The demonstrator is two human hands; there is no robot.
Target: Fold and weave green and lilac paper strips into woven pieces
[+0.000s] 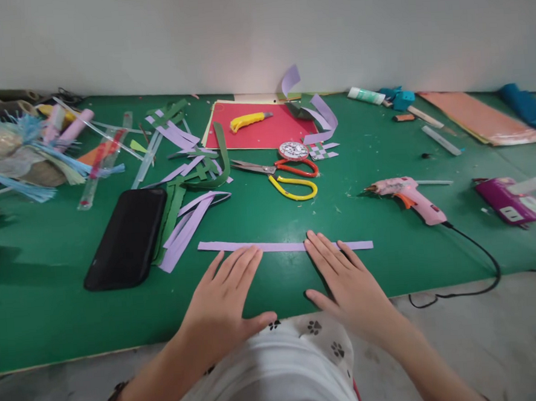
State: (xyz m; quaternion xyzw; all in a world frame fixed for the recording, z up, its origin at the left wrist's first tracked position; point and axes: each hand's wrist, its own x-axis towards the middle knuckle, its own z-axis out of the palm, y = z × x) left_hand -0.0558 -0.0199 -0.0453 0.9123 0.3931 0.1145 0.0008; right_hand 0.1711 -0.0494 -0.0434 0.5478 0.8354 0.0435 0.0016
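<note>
A narrow lilac paper strip (283, 247) lies flat across the green table, close to its front edge. My left hand (225, 288) rests open with its fingertips on the strip's left half. On the right half lie the fingertips of my right hand (343, 274), also open, thumb spread toward the left. Between the two hands a stretch of the strip shows, and both its ends stick out past my fingers. Beyond it are scissors (289, 178) with one red and one yellow handle. More lilac strips (192, 226) lie loose to the left.
A black phone (127, 239) lies at left, near green paper strips (220, 161). A yellow cutter (250, 121) rests on red paper (264, 139). At right are a pink glue gun (406, 198) with its cord over the front edge and a purple power strip (511, 199).
</note>
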